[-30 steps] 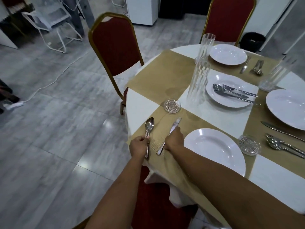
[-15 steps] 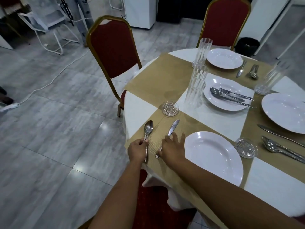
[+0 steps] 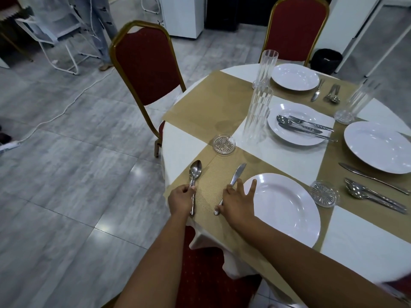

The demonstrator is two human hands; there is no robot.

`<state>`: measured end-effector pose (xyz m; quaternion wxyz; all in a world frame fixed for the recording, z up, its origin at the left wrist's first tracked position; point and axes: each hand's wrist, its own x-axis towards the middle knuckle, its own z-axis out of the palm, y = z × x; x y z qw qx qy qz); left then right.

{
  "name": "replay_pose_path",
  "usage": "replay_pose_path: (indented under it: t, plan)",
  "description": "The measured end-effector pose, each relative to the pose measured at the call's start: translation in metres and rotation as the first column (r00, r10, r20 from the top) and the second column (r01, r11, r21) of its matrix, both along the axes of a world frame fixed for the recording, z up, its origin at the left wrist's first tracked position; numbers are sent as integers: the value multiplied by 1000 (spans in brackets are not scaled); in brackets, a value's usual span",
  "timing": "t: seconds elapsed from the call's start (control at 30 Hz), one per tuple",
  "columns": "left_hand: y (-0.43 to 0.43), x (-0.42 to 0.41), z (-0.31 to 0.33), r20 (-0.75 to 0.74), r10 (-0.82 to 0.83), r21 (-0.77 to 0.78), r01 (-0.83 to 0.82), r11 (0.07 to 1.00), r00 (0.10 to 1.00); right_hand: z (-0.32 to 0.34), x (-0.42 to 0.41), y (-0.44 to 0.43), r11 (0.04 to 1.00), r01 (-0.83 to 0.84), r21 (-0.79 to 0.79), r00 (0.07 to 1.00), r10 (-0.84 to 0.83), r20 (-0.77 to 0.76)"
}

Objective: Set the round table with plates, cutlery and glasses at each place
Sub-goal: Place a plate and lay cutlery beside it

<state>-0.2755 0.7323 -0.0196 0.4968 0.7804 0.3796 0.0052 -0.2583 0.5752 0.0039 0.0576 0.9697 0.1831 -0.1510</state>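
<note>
On the gold placemat (image 3: 213, 187) at the near place, a spoon (image 3: 195, 169) lies left of a table knife (image 3: 238, 173). My left hand (image 3: 180, 199) is closed around the spoon's handle, with the spoon flat on the mat. Over the knife's handle lies my right hand (image 3: 238, 202), its fingers spread and their tips reaching the rim of the near white plate (image 3: 287, 210). The knife's blade points away from me. A glass coaster (image 3: 224, 144) sits beyond the cutlery, with a tall clear glass (image 3: 258, 114) just behind it.
The round table (image 3: 184, 141) holds three more white plates (image 3: 378, 145), one at the centre carrying cutlery (image 3: 302, 126). Two other tall glasses (image 3: 265, 67), a second coaster (image 3: 324, 193) and cutlery (image 3: 375, 196) lie further right. Red chairs (image 3: 146, 70) stand around; a person's legs (image 3: 100, 25) are at the back left.
My right hand has opened from a closed grip on the knife to spread fingers over its handle, closer to the plate. My left hand keeps hold of the spoon.
</note>
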Motion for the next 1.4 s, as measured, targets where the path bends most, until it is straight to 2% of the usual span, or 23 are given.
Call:
replay_pose_path:
  t: [0.43, 1.1, 1.17, 1.27, 1.4]
  plan:
    - [-3, -1, 0, 9, 10, -1, -10, 1000, 1000, 3, -6, -9, 995, -64, -77, 998, 65, 16]
    - [-1, 2, -2, -5, 25, -49, -25, 999, 1000, 3, -6, -11, 992, -94, -79, 995, 97, 34]
    - [2, 4, -1, -22, 25, -73, -26, 997, 999, 5, -6, -12, 993, -96, -76, 994, 99, 37]
    - [8, 6, -3, -11, 65, -202, -65, 977, 998, 8, -6, -13, 996, -74, -40, 996, 76, 48]
    - [7, 6, 4, 33, 111, -341, -93, 935, 993, 14, -11, -14, 985, -70, 156, 987, 45, 156]
